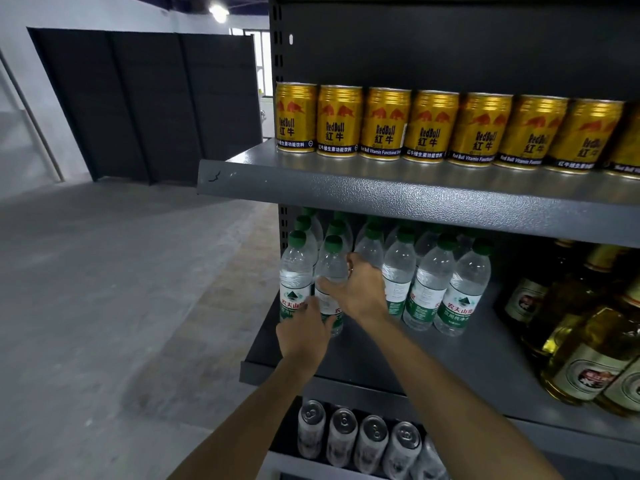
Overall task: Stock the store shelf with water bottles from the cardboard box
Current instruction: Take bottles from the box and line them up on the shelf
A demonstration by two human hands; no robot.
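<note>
Both hands on one upright water bottle (330, 271) at the shelf (433, 344) front: right hand (360, 289) fingers wrap its shoulder, left hand (304, 336) fingers clamp its base, second from the row's left end.

left hand (304, 336) + right hand (360, 292) grip water bottle (330, 268) | middle shelf (467, 358)

Bare store aisle beside dark partitions

Grey concrete floor (104, 306) meets white wall (69, 15); dark panelled folding partition (149, 105) stands left, round ceiling lamp (219, 12) glowing above.
</note>
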